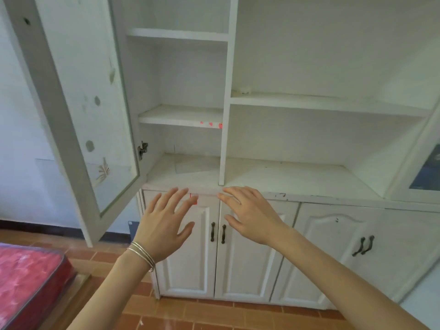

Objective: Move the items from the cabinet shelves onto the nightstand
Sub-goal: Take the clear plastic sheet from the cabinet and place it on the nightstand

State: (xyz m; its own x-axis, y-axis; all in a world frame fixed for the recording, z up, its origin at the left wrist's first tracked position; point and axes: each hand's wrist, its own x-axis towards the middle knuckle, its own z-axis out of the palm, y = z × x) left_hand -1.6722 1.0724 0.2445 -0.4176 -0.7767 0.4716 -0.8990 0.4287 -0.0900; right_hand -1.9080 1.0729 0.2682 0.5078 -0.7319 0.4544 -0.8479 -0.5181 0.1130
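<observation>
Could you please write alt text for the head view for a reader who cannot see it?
The left hand and right hand, open and holding nothing, hover before a white cabinet with open shelves. Its glass door hangs open; a red mattress lies lower left.

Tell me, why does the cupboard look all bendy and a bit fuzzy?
In the head view, the wide lens bows the door and slants the shelves. The light there is soft and greenish, with faint shadows and no glare. The left hand and right hand look slightly smeared.
</observation>
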